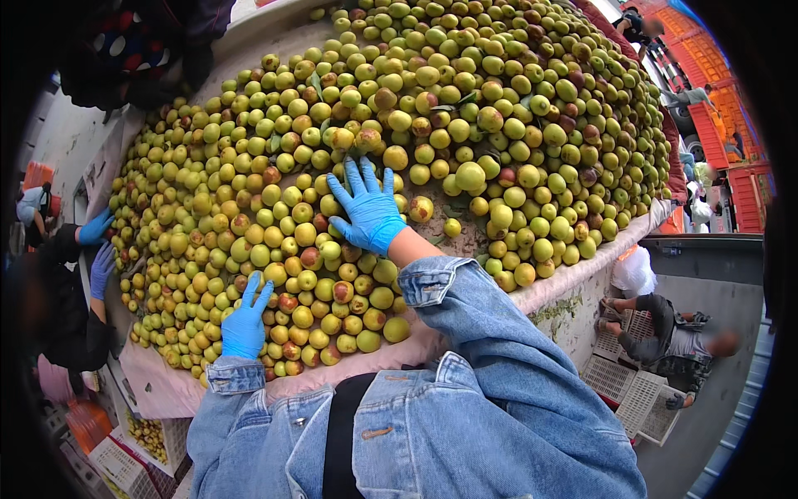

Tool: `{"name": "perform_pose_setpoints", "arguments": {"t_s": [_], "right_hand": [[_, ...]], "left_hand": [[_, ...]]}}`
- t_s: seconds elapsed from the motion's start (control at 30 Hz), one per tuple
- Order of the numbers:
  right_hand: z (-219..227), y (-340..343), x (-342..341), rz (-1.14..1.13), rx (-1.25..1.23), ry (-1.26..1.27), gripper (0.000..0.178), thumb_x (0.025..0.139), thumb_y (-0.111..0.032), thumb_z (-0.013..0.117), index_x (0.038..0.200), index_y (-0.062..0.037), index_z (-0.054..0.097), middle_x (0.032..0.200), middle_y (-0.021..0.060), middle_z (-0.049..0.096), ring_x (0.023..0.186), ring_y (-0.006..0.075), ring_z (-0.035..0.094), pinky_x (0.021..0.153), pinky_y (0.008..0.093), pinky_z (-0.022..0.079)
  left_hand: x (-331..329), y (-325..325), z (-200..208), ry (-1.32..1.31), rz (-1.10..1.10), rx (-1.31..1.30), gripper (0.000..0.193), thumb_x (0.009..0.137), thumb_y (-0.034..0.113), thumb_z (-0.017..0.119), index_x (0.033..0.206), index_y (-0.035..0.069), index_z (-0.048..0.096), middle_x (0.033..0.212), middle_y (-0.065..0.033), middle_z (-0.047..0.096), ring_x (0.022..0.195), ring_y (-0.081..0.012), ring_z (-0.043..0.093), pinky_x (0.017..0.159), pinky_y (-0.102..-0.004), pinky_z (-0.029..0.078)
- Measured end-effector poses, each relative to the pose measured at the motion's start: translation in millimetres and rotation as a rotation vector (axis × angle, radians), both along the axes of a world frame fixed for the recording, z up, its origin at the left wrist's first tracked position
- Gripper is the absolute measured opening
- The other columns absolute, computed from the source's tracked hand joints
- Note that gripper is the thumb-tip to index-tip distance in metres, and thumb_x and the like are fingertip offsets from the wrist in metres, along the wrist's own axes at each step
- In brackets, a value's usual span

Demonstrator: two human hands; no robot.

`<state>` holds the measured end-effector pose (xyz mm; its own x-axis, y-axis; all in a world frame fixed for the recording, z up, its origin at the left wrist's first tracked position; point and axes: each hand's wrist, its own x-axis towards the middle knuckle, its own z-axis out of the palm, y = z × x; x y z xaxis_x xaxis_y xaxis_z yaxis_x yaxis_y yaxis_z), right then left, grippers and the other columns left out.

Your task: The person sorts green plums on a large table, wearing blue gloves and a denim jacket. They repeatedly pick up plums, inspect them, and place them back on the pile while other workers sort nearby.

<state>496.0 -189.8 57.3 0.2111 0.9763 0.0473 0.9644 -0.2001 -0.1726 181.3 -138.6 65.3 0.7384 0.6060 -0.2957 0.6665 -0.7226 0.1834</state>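
A broad heap of green and yellow jujubes (274, 191), some with reddish-brown patches, covers the sorting table in front of me. My right hand (368, 208), in a blue glove, lies palm down on the jujubes near the middle with its fingers spread. Closer to the table's near edge, my left hand (243, 326), gloved in blue too, rests on the fruit. Two of its fingers stretch forward apart; the others are hard to make out. Neither hand visibly grips a jujube. A bare strip of table shows just right of my right hand.
A pale pink cloth (158, 382) edges the table. At the left, another person's gloved hands (98, 249) touch the heap's edge. Someone stands at the far left corner. Plastic crates (611, 378) and a seated person are below right; orange crates (706, 50) stand beyond.
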Motion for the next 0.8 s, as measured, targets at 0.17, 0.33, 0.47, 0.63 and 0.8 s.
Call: {"name": "perform_pose_setpoints", "arguments": {"t_s": [0.17, 0.33, 0.47, 0.63, 0.8], "right_hand": [[-4, -21, -44, 0.361, -0.013, 0.247, 0.071, 0.084, -0.040, 0.052, 0.141, -0.0069, 0.027, 0.143, 0.0157, 0.033, 0.135, 0.0348, 0.025, 0.110, 0.0546, 0.012], [2, -66, -83, 0.621, -0.045, 0.358, 0.056, 0.083, -0.032, 0.056, 0.132, -0.0076, 0.043, 0.140, 0.0148, 0.035, 0.130, 0.0334, 0.034, 0.106, 0.0511, 0.026], [28, -75, -46, 0.573, -0.118, 0.549, 0.052, 0.078, -0.027, 0.064, 0.124, -0.0102, 0.048, 0.134, 0.0153, 0.040, 0.121, 0.0346, 0.042, 0.101, 0.0486, 0.033], [57, -130, 22, 0.042, -0.335, 0.059, 0.069, 0.078, -0.034, 0.065, 0.138, -0.0157, 0.035, 0.144, 0.0171, 0.029, 0.134, 0.0367, 0.026, 0.100, 0.0598, 0.028], [26, -165, 3, -0.053, -0.426, 0.330, 0.091, 0.077, -0.046, 0.063, 0.147, -0.0151, 0.013, 0.151, 0.0196, 0.008, 0.136, 0.0470, 0.011, 0.098, 0.0652, 0.028]], "left_hand": [[-68, 9, -11, -0.029, 0.272, 0.010, 0.056, 0.083, -0.003, 0.047, 0.132, 0.023, 0.048, 0.143, 0.0003, 0.038, 0.080, -0.0243, 0.063, 0.065, -0.0323, 0.052], [-39, 9, 6, -0.500, 0.191, 0.175, 0.051, 0.086, -0.001, 0.047, 0.132, 0.022, 0.048, 0.137, -0.0032, 0.046, 0.098, -0.0255, 0.062, 0.078, -0.0331, 0.052], [27, -27, 27, -0.294, -0.038, -0.044, 0.053, 0.085, 0.008, 0.054, 0.135, 0.025, 0.044, 0.141, -0.0018, 0.041, 0.079, -0.0243, 0.065, 0.061, -0.0336, 0.053], [18, -32, -3, -0.201, -0.084, -0.041, 0.061, 0.082, 0.016, 0.060, 0.138, 0.028, 0.039, 0.139, -0.0006, 0.041, 0.066, -0.0232, 0.063, 0.054, -0.0342, 0.051], [-49, 3, -17, -0.010, 0.214, -0.018, 0.053, 0.081, 0.000, 0.051, 0.126, 0.029, 0.052, 0.134, 0.0017, 0.047, 0.078, -0.0274, 0.064, 0.065, -0.0332, 0.053]]}}
